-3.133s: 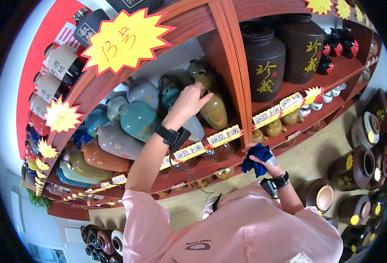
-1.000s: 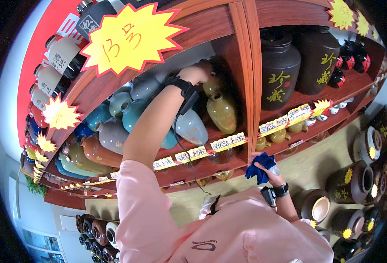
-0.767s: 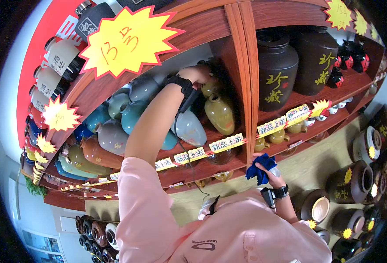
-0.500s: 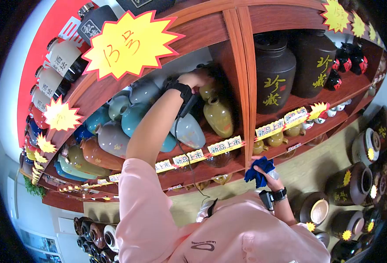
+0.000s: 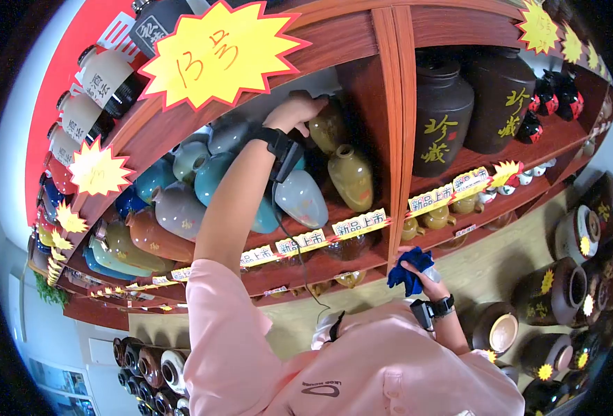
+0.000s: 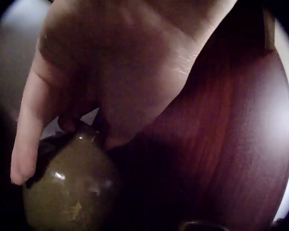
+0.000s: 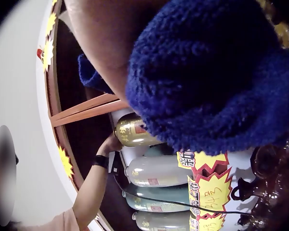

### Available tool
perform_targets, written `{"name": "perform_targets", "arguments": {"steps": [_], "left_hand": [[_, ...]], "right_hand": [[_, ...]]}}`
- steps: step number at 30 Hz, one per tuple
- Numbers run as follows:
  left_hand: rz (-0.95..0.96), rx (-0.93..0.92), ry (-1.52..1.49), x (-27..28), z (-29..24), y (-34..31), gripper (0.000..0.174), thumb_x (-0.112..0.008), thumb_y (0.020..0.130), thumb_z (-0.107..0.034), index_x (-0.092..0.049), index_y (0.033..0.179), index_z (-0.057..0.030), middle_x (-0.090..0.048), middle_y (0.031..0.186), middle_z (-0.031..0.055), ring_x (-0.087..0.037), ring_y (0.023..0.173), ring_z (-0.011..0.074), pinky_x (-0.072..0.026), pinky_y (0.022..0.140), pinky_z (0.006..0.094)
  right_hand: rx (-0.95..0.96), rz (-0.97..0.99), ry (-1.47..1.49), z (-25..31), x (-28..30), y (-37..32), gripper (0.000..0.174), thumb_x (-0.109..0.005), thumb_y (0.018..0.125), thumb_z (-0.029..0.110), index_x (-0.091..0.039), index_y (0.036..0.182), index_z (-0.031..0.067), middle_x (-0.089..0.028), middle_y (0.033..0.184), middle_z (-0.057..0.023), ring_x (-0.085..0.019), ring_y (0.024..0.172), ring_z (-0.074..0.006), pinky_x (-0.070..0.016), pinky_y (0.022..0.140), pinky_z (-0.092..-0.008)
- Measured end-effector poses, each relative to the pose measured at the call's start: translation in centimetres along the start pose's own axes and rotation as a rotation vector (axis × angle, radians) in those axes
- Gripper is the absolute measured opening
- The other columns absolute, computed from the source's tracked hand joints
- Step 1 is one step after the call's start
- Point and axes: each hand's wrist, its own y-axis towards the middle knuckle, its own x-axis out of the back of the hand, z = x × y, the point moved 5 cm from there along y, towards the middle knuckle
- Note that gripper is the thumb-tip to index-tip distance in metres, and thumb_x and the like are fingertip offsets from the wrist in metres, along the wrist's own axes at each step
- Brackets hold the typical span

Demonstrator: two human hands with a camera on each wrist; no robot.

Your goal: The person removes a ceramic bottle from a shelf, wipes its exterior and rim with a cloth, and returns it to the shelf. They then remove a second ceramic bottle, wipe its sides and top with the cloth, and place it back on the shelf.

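My left hand (image 5: 294, 112) reaches deep into the shelf compartment at the neck of the rear olive vase (image 5: 327, 128). In the left wrist view its thumb hangs straight beside the vase's shoulder, while the other fingers pass round behind the narrow neck (image 6: 86, 132), partly hidden. A second olive vase (image 5: 351, 179), glossy with a small mouth, stands just in front. Beside it leans a pale grey vase (image 5: 301, 199). Lower down, outside the shelf, my right hand (image 5: 428, 276) grips a crumpled blue cloth (image 5: 410, 269), which fills much of the right wrist view.
Teal (image 5: 216, 182), lilac and brown vases crowd the compartment's left side. A wooden upright (image 5: 395, 132) divides it from large dark jars (image 5: 443, 118). Yellow price labels (image 5: 360, 225) line the shelf edge. A thin cable (image 5: 301, 267) hangs from the left wrist. Big jars (image 5: 494, 327) stand on the floor.
My left hand has gone from the front olive vase to the rear one, then shifted slightly up and left, leaving more of the rear vase showing. The right hand keeps the cloth.
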Motion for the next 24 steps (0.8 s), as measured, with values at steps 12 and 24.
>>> {"name": "perform_targets", "arguments": {"steps": [12, 24], "left_hand": [[-0.15, -0.062, -0.4, 4.0, 0.5, -4.9, 0.065, -0.036, 0.089, -0.055, -0.042, 0.125, -0.0003, -0.054, 0.115, 0.0216, -0.066, 0.073, 0.0244, -0.0494, 0.078, 0.0319], [-0.467, -0.223, -0.83, 6.1, 3.4, -11.4, 0.058, -0.037, 0.092, -0.042, -0.034, 0.123, 0.0078, -0.049, 0.113, 0.0251, -0.063, 0.082, 0.0342, -0.0574, 0.069, 0.0389]], "right_hand": [[-0.039, 0.071, -0.039, -0.5, -0.9, -0.3, 0.035, -0.058, 0.085, 0.01, -0.046, 0.117, 0.005, -0.058, 0.104, -0.0074, -0.055, 0.1, -0.0174, -0.0425, 0.089, -0.0305], [-0.012, 0.115, -0.116, -1.8, -0.5, 0.5, 0.038, -0.057, 0.085, 0.01, -0.044, 0.12, 0.0047, -0.056, 0.11, -0.0111, -0.055, 0.102, -0.0199, -0.0437, 0.088, -0.0323]]}}
